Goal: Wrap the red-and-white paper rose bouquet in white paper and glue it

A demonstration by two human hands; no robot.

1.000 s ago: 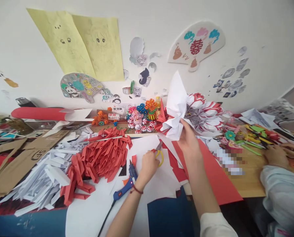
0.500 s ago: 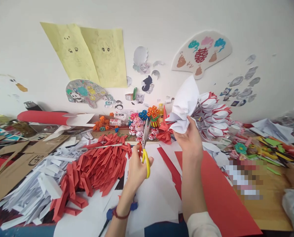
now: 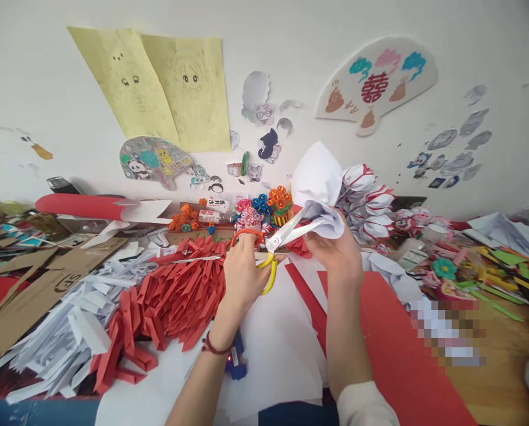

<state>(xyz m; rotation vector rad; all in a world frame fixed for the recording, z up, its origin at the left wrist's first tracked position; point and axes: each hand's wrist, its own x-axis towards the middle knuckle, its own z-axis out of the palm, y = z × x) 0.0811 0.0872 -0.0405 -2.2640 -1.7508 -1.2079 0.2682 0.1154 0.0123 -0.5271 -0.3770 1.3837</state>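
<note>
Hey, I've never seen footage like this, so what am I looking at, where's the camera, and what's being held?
There is no machine here: these are a person's two bare hands, seen from a camera worn on their head, looking forward and down.

The left hand holds scissors, with the blades open at the lower part of a white paper piece that the right hand holds.

On the work surface, to the left, lie piles of folded white strips and folded red strips. A large red sheet lies to the right. A blue tool is partly hidden by the left forearm.
</note>
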